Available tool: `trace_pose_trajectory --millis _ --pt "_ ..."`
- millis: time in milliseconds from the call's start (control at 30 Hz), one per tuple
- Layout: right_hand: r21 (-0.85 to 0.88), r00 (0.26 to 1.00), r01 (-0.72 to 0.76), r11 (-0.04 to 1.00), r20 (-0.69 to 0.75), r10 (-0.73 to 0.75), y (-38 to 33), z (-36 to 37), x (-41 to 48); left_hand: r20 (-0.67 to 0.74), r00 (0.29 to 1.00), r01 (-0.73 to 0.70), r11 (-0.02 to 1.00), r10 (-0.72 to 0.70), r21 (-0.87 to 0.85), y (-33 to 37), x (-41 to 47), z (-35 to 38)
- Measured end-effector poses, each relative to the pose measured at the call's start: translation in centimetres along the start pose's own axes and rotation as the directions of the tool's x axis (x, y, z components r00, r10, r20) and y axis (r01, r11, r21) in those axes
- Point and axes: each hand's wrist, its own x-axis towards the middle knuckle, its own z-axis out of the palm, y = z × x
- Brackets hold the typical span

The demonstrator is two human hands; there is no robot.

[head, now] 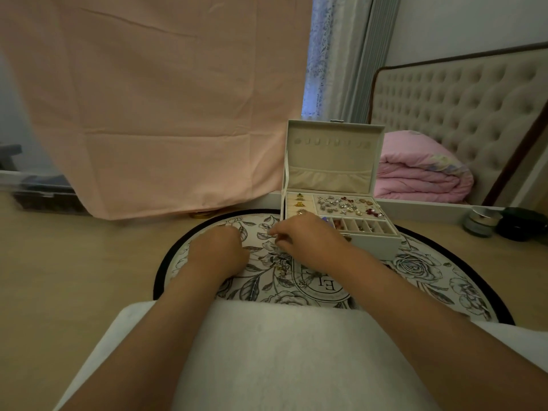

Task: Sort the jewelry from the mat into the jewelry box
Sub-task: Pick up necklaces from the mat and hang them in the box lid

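A white jewelry box (370, 243) stands open on the far right of a round floral mat (430, 271), its lid upright. Rings fill its left slots and many small earrings lie in its upper tray. Thin gold jewelry pieces (283, 269) lie on the mat between my hands. My left hand (221, 252) is curled over the mat, its fingertips hidden. My right hand (307, 237), wearing a ring, pinches something small and thin at its fingertips just in front of the box's left corner; what it is stays too small to tell.
A pink cloth (154, 108) hangs behind the mat. A small jar (480, 222) and a dark object (522, 223) sit at the right on the floor. A folded pink quilt (421, 173) lies on the bed behind. White fabric over my lap (267, 351) fills the foreground.
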Motion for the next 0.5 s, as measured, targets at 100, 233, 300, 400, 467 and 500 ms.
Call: trace_pose_trajectory --millis 100,233,300,400,467,500 --pt "0.137 1.000 -0.023 0.990 -0.009 0.024 1.1 -0.7 -1.6 -0.112 0.990 -0.096 0.994 0.089 -0.052 0.9 -0.2 -0.3" --pt "0.159 0.997 -0.056 0.986 0.066 0.046 2.6 -1.3 -4.4 -0.102 0.908 -0.419 0.874 0.407 -0.247 3.2 -1.0 -0.7" --pt "0.162 0.992 -0.043 0.986 0.122 0.024 2.8 -1.0 -5.6 -0.003 0.866 -0.484 0.839 0.499 -0.250 3.9 -1.5 -0.4" --pt "0.138 0.989 -0.015 0.990 0.151 -0.006 3.0 -0.3 -6.4 0.056 0.849 -0.508 0.841 0.525 -0.188 3.5 -1.9 0.3" --pt "0.151 0.988 -0.011 0.988 0.153 -0.013 3.2 -0.4 -6.7 0.086 0.857 -0.491 0.855 0.509 -0.168 2.9 -2.2 0.5" --pt "0.156 0.988 -0.016 0.988 0.155 -0.008 3.2 -0.5 -6.9 0.100 0.863 -0.475 0.864 0.495 -0.169 2.5 -2.3 0.4"
